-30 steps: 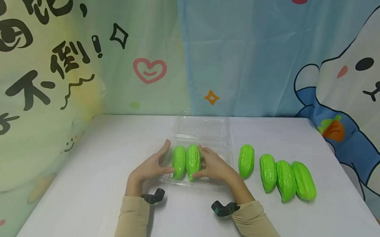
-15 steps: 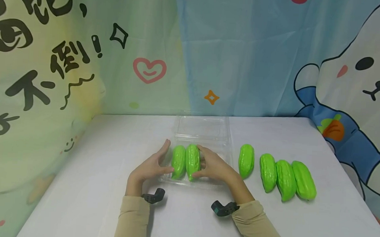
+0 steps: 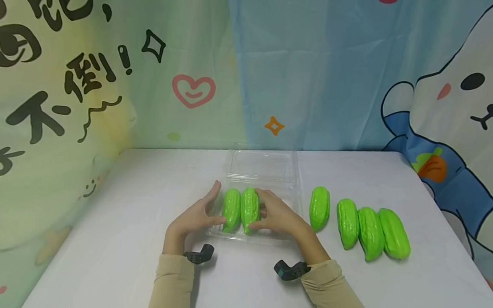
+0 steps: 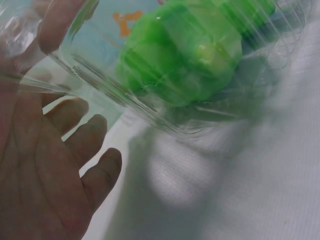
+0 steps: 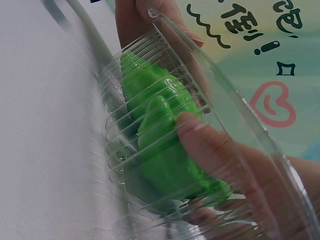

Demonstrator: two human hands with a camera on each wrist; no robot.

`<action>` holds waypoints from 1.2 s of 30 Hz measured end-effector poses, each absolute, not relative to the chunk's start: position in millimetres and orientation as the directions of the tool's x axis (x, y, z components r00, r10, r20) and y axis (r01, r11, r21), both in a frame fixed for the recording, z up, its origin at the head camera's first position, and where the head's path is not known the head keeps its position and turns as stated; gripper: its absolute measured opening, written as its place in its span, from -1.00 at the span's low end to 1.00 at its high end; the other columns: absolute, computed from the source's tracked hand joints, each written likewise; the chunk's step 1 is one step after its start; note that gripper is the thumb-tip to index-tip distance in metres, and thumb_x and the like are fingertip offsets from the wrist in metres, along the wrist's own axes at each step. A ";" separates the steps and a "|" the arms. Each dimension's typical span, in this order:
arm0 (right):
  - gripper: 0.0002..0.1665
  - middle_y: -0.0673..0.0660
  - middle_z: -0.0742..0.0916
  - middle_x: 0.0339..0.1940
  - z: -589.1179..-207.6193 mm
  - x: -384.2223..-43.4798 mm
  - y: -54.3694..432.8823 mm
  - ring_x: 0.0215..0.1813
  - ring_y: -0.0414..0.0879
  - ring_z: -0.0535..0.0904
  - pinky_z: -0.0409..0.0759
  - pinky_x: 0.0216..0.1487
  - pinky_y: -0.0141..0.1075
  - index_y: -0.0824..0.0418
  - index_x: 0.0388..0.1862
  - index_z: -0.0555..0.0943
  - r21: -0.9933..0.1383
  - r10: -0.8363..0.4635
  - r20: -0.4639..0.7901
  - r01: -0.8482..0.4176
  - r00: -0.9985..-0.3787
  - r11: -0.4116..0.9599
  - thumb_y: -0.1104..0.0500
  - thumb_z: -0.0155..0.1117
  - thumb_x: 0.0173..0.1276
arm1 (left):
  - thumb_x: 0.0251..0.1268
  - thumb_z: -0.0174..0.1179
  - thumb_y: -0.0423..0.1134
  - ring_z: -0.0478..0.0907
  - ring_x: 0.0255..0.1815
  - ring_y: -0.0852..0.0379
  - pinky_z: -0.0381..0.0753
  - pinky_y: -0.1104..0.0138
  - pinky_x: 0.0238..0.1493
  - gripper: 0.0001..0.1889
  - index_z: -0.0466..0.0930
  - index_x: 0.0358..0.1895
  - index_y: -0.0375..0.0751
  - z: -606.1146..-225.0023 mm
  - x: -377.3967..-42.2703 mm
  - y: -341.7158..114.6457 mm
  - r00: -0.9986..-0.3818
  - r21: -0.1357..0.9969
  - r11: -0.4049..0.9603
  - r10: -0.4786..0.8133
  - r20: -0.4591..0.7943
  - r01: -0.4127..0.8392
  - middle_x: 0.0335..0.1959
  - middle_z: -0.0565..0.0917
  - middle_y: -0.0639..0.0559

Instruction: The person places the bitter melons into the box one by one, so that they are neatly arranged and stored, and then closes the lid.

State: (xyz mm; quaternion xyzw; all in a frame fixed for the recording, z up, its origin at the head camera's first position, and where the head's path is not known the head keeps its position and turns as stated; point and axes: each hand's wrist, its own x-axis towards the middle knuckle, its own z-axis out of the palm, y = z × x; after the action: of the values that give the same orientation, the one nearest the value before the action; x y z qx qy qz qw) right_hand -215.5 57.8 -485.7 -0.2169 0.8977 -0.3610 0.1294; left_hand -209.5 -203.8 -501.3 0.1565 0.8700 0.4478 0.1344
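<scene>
Two bright green bitter melons lie side by side in a clear hinged plastic box [image 3: 278, 193], the left bitter melon [image 3: 231, 211] close against the right bitter melon [image 3: 249, 211]. My right hand [image 3: 278, 216] reaches over the box's right side and grips the right melon, fingers at its far end and thumb near its front tip; in the right wrist view the thumb [image 5: 205, 142] presses on it behind the clear wall. At the box's left side my left hand [image 3: 197, 216] stands with spread, relaxed fingers, its thumb over the left edge. The left wrist view shows that palm [image 4: 40, 160] beside the wall.
Right of the box lies one more bitter melon [image 3: 320, 209], with a row of three bitter melons [image 3: 371, 234] farther right. The box's raised clear lid [image 3: 264, 165] is at the back, near the table's far edge. A printed curtain [image 3: 276, 72] hangs behind the white table [image 3: 133, 241].
</scene>
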 end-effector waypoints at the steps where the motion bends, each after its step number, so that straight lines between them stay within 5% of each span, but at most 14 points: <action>1: 0.36 0.20 0.35 0.44 -485.7 -215.7 57.9 0.43 0.09 0.29 0.31 0.43 -0.05 0.20 0.51 0.09 -0.707 -0.480 -0.078 -0.291 -0.874 0.644 -0.14 0.61 -0.21 | -0.03 0.40 0.08 -0.22 0.58 0.08 -0.08 0.14 0.55 0.18 -0.29 0.54 -0.03 -501.3 -209.7 -203.7 -0.914 0.824 0.547 0.394 -0.094 0.151 0.57 -0.23 0.10; 14: 0.29 0.22 0.32 0.46 -484.0 -215.2 59.8 0.42 0.11 0.30 0.30 0.43 -0.03 0.22 0.49 0.14 -0.700 -0.490 -0.065 -0.311 -0.869 0.643 -0.20 0.56 -0.15 | 0.01 0.38 0.09 -0.25 0.58 0.07 -0.12 0.12 0.55 0.16 -0.30 0.54 -0.04 -500.4 -209.3 -204.9 -0.911 0.813 0.558 0.403 -0.089 0.168 0.57 -0.23 0.09; 26: 0.23 0.23 0.36 0.43 -483.3 -215.8 59.8 0.46 0.11 0.24 0.22 0.48 -0.02 0.27 0.46 0.19 -0.656 -0.501 -0.021 -0.366 -0.865 0.660 -0.19 0.54 -0.11 | 0.10 0.35 -0.17 -0.27 0.57 -0.08 -0.14 0.03 0.54 0.08 -0.29 0.52 -0.25 -479.3 -199.2 -197.9 -0.908 0.822 0.548 0.406 -0.098 0.156 0.56 -0.24 -0.12; 36: 0.19 0.21 0.31 0.47 -472.2 -211.6 61.5 0.44 0.14 0.27 0.30 0.42 0.05 0.18 0.49 0.15 -0.670 -0.455 -0.013 -0.330 -0.890 0.665 -0.23 0.48 -0.02 | 0.03 0.37 0.06 -0.26 0.58 0.06 -0.14 0.10 0.55 0.14 -0.27 0.54 -0.05 -502.9 -208.5 -204.2 -0.915 0.828 0.536 0.395 -0.077 0.162 0.57 -0.22 0.07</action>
State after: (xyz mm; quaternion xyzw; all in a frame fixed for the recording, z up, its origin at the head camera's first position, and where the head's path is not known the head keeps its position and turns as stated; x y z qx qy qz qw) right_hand -211.6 61.5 -472.2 -0.2163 0.9080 -0.3475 0.0899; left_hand -208.5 -204.2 -502.9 0.1608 0.8670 0.4539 0.1284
